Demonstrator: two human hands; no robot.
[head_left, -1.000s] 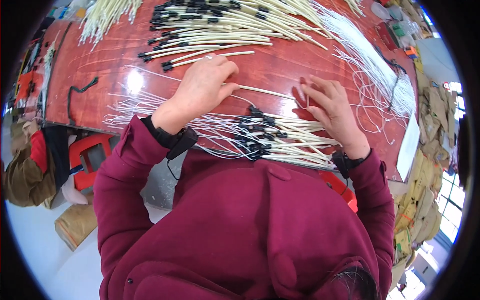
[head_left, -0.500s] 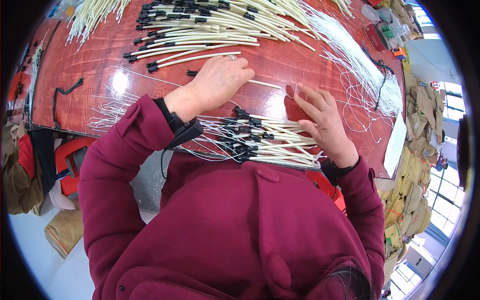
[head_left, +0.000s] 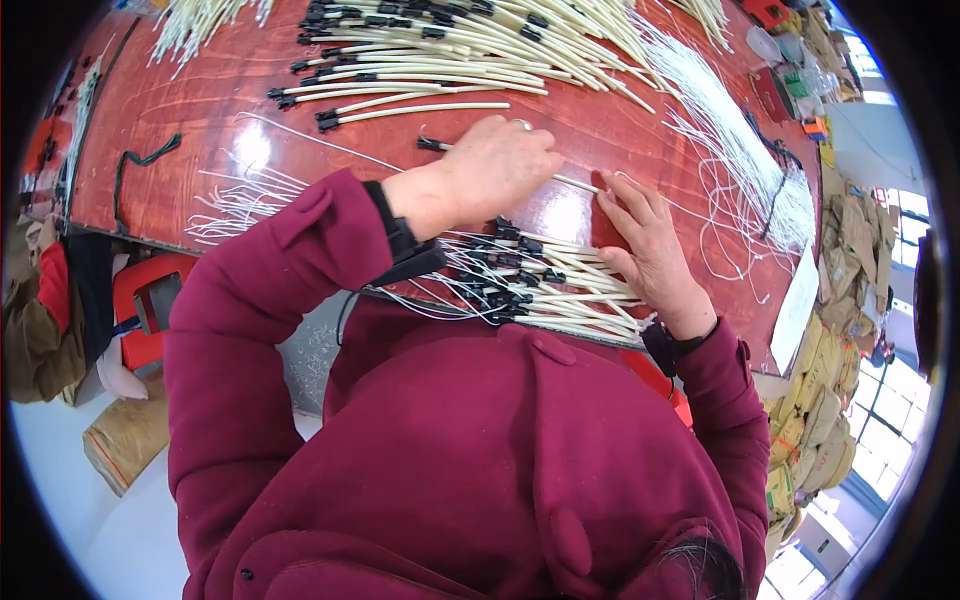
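My left hand (head_left: 495, 172) is closed over a thin cream tube (head_left: 573, 183) lying slantwise above the red table. A black connector (head_left: 430, 144) sticks out on the left of this hand. At the tube's right end is my right hand (head_left: 650, 245), its fingers stretched out and its thumb apart. Those fingertips are beside the tube end; whether they touch it or a thin wire there, I cannot tell. Just below both hands, a pile of cream tubes (head_left: 580, 290) with black connectors and white wires lies along the near table edge.
Many more cream tubes with black connectors (head_left: 440, 50) cover the far side of the table (head_left: 220, 100). A bundle of white wires (head_left: 740, 145) spreads out at right, near a white paper sheet (head_left: 793, 310). Loose white wires (head_left: 240, 205) and a black cord (head_left: 125, 190) lie at left.
My left hand has moved right with the tube and its connector, bringing the tube's end up to my right hand's fingertips. The whole view has shifted slightly.
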